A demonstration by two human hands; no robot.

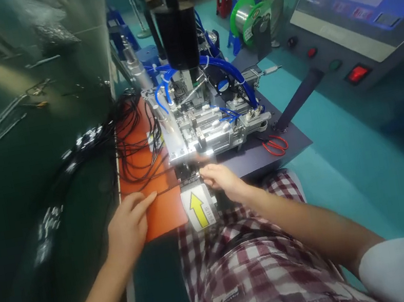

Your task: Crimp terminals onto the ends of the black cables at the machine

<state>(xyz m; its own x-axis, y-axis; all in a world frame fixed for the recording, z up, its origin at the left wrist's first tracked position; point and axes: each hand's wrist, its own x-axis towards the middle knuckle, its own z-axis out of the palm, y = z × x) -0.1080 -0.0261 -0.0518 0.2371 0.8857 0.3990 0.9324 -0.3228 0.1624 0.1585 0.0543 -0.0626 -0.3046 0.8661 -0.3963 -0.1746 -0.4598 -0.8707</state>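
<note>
A thin black cable (169, 187) runs between my two hands, just above the front edge of a metal benchtop machine (220, 142). My left hand (128, 229) has its fingers closed on the cable over an orange mat (164, 215). In a pinch, my right hand (225, 181) grips the cable's end close to the machine's front. The small tip between these fingers is mostly hidden. Just below the cable sits a white block (198, 209) with a yellow arrow label.
A bundle of black cables (136, 131) lies over the mat's far part. Red-handled scissors (275, 146) rest on the machine's base. Beyond are a green wire spool (247, 18) and a control panel (359, 3) at right. Metal tools (11, 111) lie on the dark table at left. Another person stands behind.
</note>
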